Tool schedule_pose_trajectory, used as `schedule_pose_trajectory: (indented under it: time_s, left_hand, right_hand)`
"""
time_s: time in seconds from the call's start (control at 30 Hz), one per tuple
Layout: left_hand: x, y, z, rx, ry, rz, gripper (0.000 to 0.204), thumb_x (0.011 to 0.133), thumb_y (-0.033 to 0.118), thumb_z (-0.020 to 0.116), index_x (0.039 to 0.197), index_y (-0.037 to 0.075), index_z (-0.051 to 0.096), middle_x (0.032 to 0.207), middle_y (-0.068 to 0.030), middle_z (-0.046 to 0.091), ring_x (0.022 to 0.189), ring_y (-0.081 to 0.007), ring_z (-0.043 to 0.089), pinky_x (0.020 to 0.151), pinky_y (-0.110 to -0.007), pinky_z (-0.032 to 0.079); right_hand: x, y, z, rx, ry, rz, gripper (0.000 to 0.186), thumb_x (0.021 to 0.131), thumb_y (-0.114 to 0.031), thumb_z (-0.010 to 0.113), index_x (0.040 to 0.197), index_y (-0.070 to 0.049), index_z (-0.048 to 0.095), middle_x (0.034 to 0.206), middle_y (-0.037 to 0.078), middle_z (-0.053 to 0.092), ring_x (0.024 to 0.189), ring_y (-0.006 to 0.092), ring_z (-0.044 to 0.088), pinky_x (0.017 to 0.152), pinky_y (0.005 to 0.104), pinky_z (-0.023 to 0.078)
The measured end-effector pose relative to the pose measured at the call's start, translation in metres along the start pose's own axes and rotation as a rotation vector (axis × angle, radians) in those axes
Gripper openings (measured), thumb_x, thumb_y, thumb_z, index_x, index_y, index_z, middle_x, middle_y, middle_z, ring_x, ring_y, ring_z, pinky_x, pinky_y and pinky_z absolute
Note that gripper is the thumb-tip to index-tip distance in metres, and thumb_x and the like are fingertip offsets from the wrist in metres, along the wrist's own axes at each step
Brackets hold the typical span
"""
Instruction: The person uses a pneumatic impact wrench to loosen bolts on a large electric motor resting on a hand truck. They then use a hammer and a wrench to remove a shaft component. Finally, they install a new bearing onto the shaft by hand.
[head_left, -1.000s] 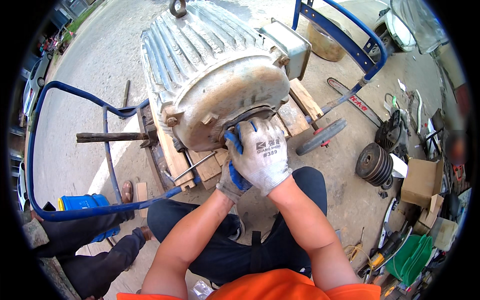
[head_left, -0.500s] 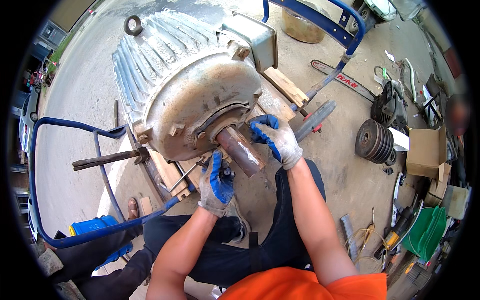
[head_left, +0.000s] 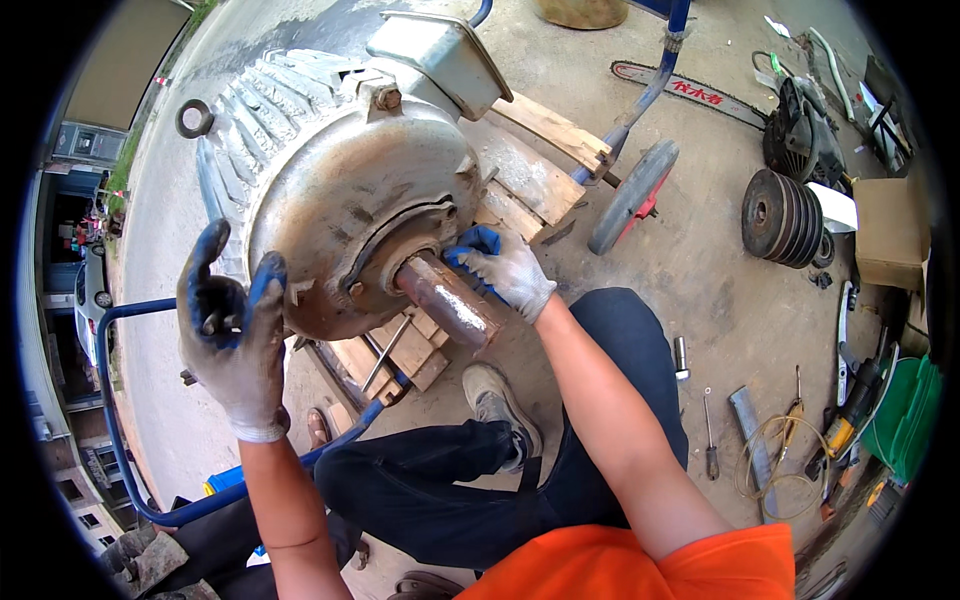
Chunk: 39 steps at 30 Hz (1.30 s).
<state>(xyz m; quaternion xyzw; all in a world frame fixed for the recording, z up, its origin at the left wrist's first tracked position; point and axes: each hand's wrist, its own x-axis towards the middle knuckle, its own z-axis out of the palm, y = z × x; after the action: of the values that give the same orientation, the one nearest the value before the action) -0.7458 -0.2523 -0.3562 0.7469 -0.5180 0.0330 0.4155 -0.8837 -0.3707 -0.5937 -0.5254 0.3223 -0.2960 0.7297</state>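
Note:
A large grey finned electric motor (head_left: 350, 200) rests on wooden planks (head_left: 530, 175) on a blue-framed cart. Its bare, rust-brown shaft (head_left: 450, 305) points toward me. My right hand (head_left: 505, 270), in a white glove with blue coating, is beside the shaft's base. Its fingers are curled together; whatever they hold, if anything, is hidden. Held up at the motor's left side is my gloved left hand (head_left: 235, 340), thumb and fingers apart, with nothing in it. Below the shaft, a thin metal rod (head_left: 387, 355) slants by the planks.
The cart's blue tube (head_left: 140, 308) curves round on the left; its wheel (head_left: 632, 197) is at right. On the ground to the right lie a chainsaw (head_left: 690, 92), a grooved pulley (head_left: 780, 217), a screwdriver (head_left: 711, 440) and a cardboard box (head_left: 888, 230). Another person's legs show lower left.
My left hand has left the area under the shaft and moved up and left, its fingers spreading. My right hand stays by the shaft's base. The whole view has shifted.

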Motion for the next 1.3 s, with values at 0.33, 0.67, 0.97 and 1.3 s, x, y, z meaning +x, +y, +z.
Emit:
schedule_pose_trajectory:
  time_s: [0.33,0.67,0.97,1.3]
  left_hand:
    - [0.041,0.016,0.026,0.945,-0.463,0.38,0.109,0.054,0.036,0.087,0.144,0.004,0.034,0.099,-0.0152,0.061,0.085,-0.0297,0.062,0.074,-0.04,0.051]
    - [0.039,0.024,0.028,1.099,-0.501,0.287,0.116,0.048,0.028,0.089,0.145,0.002,0.031,0.101,-0.0168,0.061,0.088,-0.0322,0.061,0.076,-0.043,0.05]
    - [0.037,0.018,0.029,1.008,-0.475,0.325,0.112,0.054,0.032,0.088,0.145,0.003,0.031,0.094,-0.0151,0.059,0.083,-0.0321,0.061,0.073,-0.042,0.05]
    - [0.025,0.026,0.018,0.128,-0.417,-0.105,0.06,0.085,0.009,0.068,0.138,0.001,0.042,0.112,-0.0088,0.061,0.1,-0.0148,0.056,0.086,-0.029,0.047]
  right_hand:
    - [-0.004,-0.007,0.007,0.026,0.036,0.032,0.023,0.086,-0.024,0.069,0.093,-0.002,0.067,0.074,0.007,0.064,0.069,0.0162,0.057,0.065,0.0306,0.047]
    - [0.002,0.006,0.009,-0.086,0.033,-0.001,0.025,0.078,-0.014,0.073,0.095,0.0,0.063,0.081,0.009,0.065,0.074,0.0168,0.06,0.066,0.0314,0.05]
    - [-0.001,0.0,0.009,-0.183,0.053,0.013,0.033,0.077,-0.027,0.074,0.094,0.0,0.065,0.089,0.016,0.066,0.082,0.0278,0.062,0.073,0.0366,0.05]
    - [-0.019,-0.043,-0.026,-0.171,0.113,0.07,0.035,0.085,-0.031,0.069,0.098,0.001,0.065,0.086,0.016,0.067,0.077,0.0223,0.063,0.069,0.0332,0.05]
